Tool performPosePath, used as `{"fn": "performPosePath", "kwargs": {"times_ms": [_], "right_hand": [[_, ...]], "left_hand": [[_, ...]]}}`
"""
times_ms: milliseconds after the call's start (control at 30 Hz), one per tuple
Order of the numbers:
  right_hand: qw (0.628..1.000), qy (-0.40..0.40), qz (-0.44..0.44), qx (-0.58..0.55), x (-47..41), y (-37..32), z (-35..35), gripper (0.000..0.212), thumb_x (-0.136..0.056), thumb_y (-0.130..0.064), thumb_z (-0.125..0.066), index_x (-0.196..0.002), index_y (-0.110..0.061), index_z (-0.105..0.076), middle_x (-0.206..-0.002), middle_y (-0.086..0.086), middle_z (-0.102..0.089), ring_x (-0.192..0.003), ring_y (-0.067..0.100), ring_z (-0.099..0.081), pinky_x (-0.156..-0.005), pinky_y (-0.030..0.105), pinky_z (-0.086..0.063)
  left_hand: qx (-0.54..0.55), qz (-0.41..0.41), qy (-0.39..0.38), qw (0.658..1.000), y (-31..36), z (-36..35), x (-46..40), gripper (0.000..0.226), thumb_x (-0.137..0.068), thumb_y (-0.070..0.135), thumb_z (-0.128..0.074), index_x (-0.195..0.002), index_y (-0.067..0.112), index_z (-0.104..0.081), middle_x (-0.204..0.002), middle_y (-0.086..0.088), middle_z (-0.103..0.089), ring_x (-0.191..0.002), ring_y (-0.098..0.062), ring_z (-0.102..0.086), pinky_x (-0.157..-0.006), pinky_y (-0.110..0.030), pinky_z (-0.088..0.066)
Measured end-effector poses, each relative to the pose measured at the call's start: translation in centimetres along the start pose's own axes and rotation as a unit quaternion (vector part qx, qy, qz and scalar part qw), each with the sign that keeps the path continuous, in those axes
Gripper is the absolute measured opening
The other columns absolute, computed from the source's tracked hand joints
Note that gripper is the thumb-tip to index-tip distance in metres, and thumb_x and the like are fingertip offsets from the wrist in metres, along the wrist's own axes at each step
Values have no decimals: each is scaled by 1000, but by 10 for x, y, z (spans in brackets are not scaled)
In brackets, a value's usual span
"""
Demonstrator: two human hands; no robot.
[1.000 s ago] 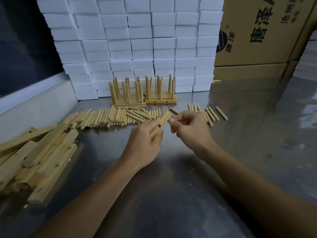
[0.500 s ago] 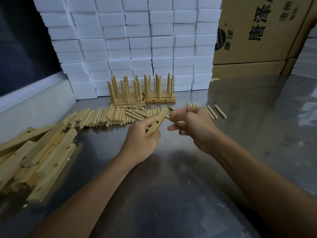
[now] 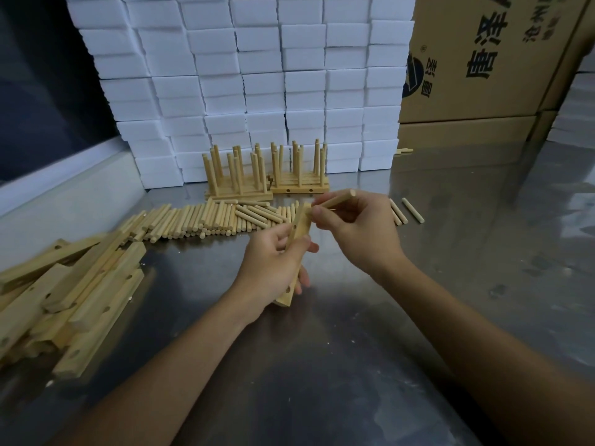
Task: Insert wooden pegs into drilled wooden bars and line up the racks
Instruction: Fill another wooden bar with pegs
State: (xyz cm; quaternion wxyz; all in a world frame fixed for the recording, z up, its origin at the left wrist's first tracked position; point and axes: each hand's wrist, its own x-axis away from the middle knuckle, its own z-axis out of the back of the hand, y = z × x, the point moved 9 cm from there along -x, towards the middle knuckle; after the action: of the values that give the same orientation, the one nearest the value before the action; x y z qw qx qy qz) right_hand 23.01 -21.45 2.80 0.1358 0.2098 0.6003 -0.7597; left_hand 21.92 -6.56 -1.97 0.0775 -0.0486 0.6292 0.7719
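My left hand (image 3: 270, 265) grips a drilled wooden bar (image 3: 298, 231) that stands tilted, its lower end near the table. My right hand (image 3: 360, 230) pinches a wooden peg (image 3: 338, 198) whose near end meets the top of that bar. A long row of loose pegs (image 3: 199, 220) lies on the table behind my hands. Finished racks (image 3: 267, 172) with upright pegs stand side by side at the back. A heap of drilled bars (image 3: 70, 294) lies at the left.
The steel table (image 3: 450, 300) has a raised edge at the left. White foam blocks (image 3: 257, 75) are stacked behind the racks, and cardboard boxes (image 3: 483, 59) stand at the back right. Three loose pegs (image 3: 405, 212) lie right of my right hand.
My left hand turned the bar from a low slant to a steeper tilt. My right hand picked up a peg and brought it to the bar's upper end.
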Motion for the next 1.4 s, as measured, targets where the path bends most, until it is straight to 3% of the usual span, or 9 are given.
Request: {"fn": "performPosePath", "kwargs": {"times_ms": [267,433,533,633,767,900,1033,1233,1400], "right_hand": [[995,26,62,67,2,2,-1,7,-88,-17,-75,-93,-20,-74,-79,-18,-70,-77,-3,-68,-71,9,-51],[987,2,48,152,-2,17,-3,29,-89,-26,-74,-115,-13,-71,-92,-10,-70,-83,-2,-66,-75,13,-54],[947,-14,34,318,-8,31,7,34,-94,-31,-65,-125,-16,-66,-115,1,-69,-101,11,-60,-90,28,-50],[875,-69,-38,478,-11,55,13,46,-100,-48,-47,-139,-24,-52,-143,2,-50,-134,23,-41,-112,49,-29],[825,-106,-103,546,-9,73,12,51,-100,-58,-31,-116,-20,-62,-126,2,-59,-128,25,-45,-114,57,-19],[828,-59,-77,552,-10,64,18,37,-97,-53,-47,-90,-23,-67,-100,-3,-60,-115,24,-51,-108,51,-25],[845,-16,-77,529,-11,61,22,28,-94,-46,-58,-94,-23,-74,-106,-1,-63,-113,25,-50,-101,45,-29],[871,71,-46,484,-15,48,36,23,-93,-30,-55,-91,-15,-73,-90,4,-68,-97,27,-58,-93,40,-37],[962,144,-80,216,-11,46,50,15,-94,-23,-55,-88,-13,-64,-75,-1,-70,-69,13,-65,-67,34,-53]], "left_hand": [[212,153,-49,964,-19,-22,3,20,-100,11,-52,-114,0,-61,-89,-16,-74,-44,-22,-55,-33,-22,-36],[281,182,-7,942,-22,-10,0,24,-100,14,-51,-117,0,-61,-88,-14,-71,-46,-17,-53,-34,-20,-35],[309,189,24,932,-26,2,-3,24,-99,15,-52,-116,0,-60,-82,-10,-72,-47,-14,-53,-35,-18,-36],[324,195,35,925,-31,9,-4,24,-100,16,-52,-115,0,-61,-82,-10,-71,-50,-14,-54,-37,-18,-38],[322,196,40,925,-37,12,-6,21,-100,15,-51,-110,1,-62,-79,-9,-71,-49,-15,-55,-37,-19,-39],[330,199,53,921,-41,14,-8,21,-100,15,-51,-111,1,-61,-76,-9,-70,-48,-15,-56,-37,-20,-40],[326,196,60,923,-41,13,-8,20,-100,15,-51,-110,1,-61,-76,-9,-70,-48,-15,-56,-37,-20,-40],[336,196,72,918,-39,12,-9,19,-103,25,-50,-107,9,-60,-78,-11,-64,-45,-14,-55,-35,-19,-38],[354,205,54,911,-40,12,-10,22,-103,27,-49,-109,7,-56,-74,-9,-55,-48,-14,-51,-34,-17,-34]]}}
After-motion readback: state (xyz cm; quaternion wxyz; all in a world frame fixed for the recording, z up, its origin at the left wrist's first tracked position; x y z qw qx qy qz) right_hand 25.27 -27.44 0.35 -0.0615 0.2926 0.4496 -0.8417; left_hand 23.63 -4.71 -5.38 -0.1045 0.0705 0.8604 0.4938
